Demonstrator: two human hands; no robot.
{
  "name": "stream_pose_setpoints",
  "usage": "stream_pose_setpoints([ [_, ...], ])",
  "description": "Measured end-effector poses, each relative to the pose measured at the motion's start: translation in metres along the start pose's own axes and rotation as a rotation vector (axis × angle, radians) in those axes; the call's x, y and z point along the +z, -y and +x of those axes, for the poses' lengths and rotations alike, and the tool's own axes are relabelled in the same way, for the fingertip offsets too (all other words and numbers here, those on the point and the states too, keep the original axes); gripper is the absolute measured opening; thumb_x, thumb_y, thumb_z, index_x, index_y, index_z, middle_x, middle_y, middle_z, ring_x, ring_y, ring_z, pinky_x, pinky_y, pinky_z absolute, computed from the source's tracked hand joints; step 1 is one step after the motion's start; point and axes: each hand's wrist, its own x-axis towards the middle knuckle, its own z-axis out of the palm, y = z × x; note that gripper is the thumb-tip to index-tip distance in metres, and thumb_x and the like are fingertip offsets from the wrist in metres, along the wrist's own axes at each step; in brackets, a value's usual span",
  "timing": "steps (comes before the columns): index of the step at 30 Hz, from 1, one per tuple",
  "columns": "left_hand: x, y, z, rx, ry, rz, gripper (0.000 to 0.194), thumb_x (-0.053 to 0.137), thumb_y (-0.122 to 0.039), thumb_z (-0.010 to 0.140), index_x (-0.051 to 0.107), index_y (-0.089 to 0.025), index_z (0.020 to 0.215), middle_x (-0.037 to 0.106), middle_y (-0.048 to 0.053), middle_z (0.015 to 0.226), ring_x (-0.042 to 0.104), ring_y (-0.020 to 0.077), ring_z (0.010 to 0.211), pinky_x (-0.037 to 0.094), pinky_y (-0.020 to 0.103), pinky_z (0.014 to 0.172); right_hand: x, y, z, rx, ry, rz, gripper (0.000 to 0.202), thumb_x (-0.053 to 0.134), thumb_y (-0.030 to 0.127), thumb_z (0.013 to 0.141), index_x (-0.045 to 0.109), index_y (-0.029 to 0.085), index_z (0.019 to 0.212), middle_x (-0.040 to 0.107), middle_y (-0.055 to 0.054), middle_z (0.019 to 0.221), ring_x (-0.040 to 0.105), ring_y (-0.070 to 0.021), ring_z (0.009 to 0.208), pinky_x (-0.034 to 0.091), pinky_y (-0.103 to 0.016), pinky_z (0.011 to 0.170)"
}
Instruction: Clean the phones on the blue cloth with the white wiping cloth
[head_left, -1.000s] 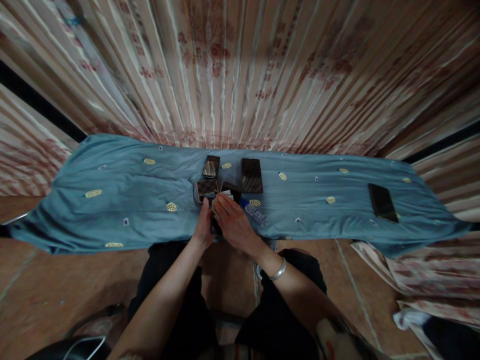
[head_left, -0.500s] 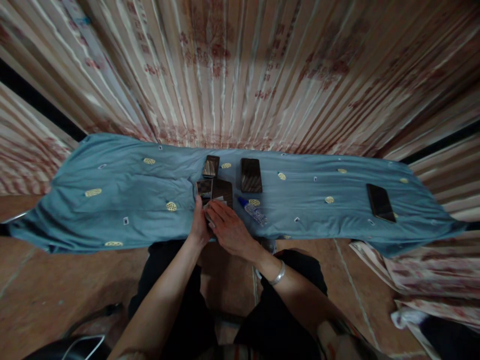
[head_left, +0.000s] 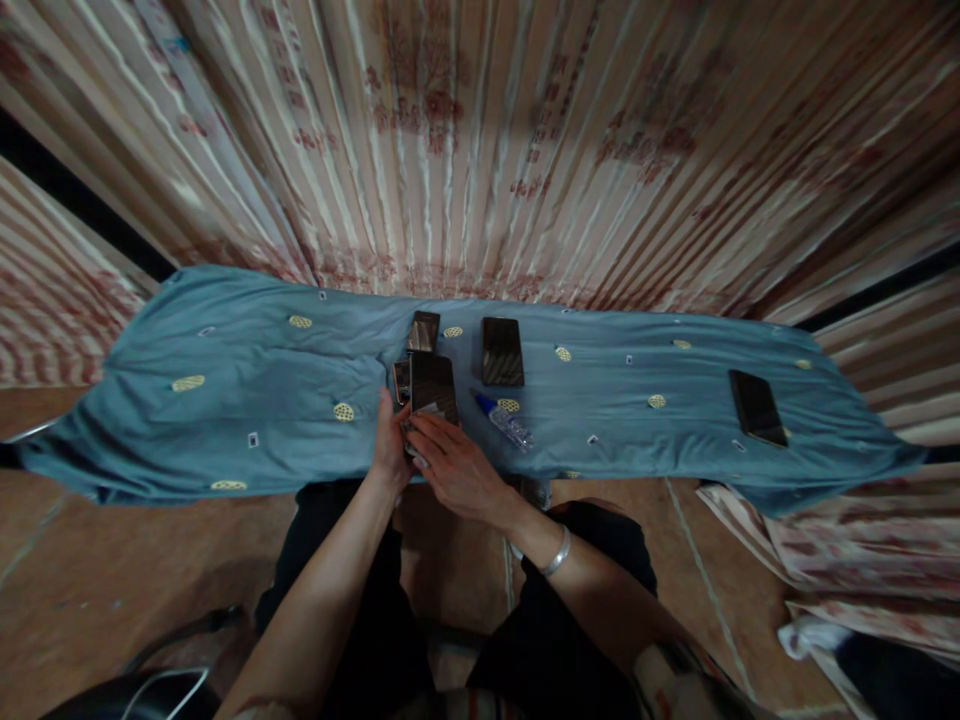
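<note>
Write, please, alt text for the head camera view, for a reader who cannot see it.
A person's left hand and right hand meet at the near end of a dark, phone-like slab, over a patterned blue cloth. Other dark slabs and a blue-tipped tube lie on the cloth; a curtain hangs behind.

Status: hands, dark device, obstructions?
Left hand and right hand together at near end of dark device; exact grip hidden. Device partly hides orange-edged item. Blue-capped tube clear, to the right.
</note>
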Motion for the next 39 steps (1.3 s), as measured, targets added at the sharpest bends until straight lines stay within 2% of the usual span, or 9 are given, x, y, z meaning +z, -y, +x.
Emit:
stream_pose_setpoints([
  [5,0.001,0.003,0.002,-0.004,0.02,0.004,0.071,0.016,-0.057,0.103,0.07,-0.014,0.119,0.077,0.013,0.094,0.072,0.0266,0.106,0.058,0.038,0.09,-0.001,-0.01,-0.001,0.093,-0.023,-0.001,0.041,0.042,0.019,0.103,0.057,0.006,0.14,0.058,-0.019,0.146,0.047,-0.0256,0.143,0.043,-0.045,0.121],
  [9,-0.002,0.007,0.003,-0.007,0.022,0.052,0.064,0.024,-0.057,0.102,0.07,-0.019,0.123,0.077,0.01,0.097,0.07,0.026,0.111,0.055,0.038,0.096,0.001,-0.015,0.0,0.12,-0.036,-0.019,0.044,0.042,0.019,0.103,0.053,0.007,0.144,0.055,-0.019,0.149,0.044,-0.0259,0.146,0.041,-0.047,0.122],
  [16,-0.008,0.019,0.005,-0.011,0.138,0.093,0.062,0.034,-0.055,0.101,0.061,-0.014,0.139,0.076,0.014,0.114,0.067,0.0286,0.118,0.05,0.041,0.105,-0.002,-0.026,0.009,0.156,-0.081,-0.069,0.047,0.038,0.019,0.104,0.05,0.006,0.147,0.052,-0.018,0.153,0.038,-0.0248,0.15,0.038,-0.044,0.124],
  [22,-0.005,0.029,0.003,-0.044,0.24,0.067,0.057,0.045,-0.051,0.1,0.057,-0.017,0.145,0.075,0.012,0.122,0.066,0.0293,0.122,0.047,0.042,0.109,-0.01,-0.043,0.017,0.252,-0.122,-0.097,0.048,0.039,0.02,0.104,0.048,0.008,0.149,0.05,-0.017,0.154,0.038,-0.0249,0.15,0.036,-0.046,0.125],
  [26,-0.005,0.03,0.002,-0.056,0.23,0.077,0.054,0.043,-0.048,0.101,0.06,-0.016,0.141,0.077,0.012,0.116,0.068,0.0294,0.119,0.049,0.043,0.107,-0.015,-0.051,0.019,0.304,-0.129,-0.097,0.048,0.036,0.022,0.105,0.049,0.006,0.148,0.051,-0.019,0.153,0.04,-0.0253,0.149,0.035,-0.046,0.125],
  [32,-0.007,0.024,0.0,-0.047,0.256,0.099,0.057,0.047,-0.055,0.098,0.068,-0.013,0.13,0.079,0.013,0.107,0.072,0.0307,0.109,0.055,0.041,0.097,-0.019,-0.06,0.016,0.343,-0.145,-0.074,0.05,0.033,0.026,0.106,0.043,0.011,0.153,0.055,-0.016,0.15,0.045,-0.025,0.145,0.038,-0.047,0.123],
  [39,-0.007,0.017,-0.003,-0.03,0.252,0.146,0.061,0.041,-0.058,0.099,0.069,-0.012,0.125,0.079,0.014,0.099,0.076,0.0292,0.096,0.059,0.039,0.086,-0.016,-0.067,0.011,0.365,-0.181,-0.073,0.049,0.031,0.026,0.106,0.048,0.01,0.15,0.059,-0.017,0.146,0.049,-0.025,0.142,0.04,-0.047,0.121],
])
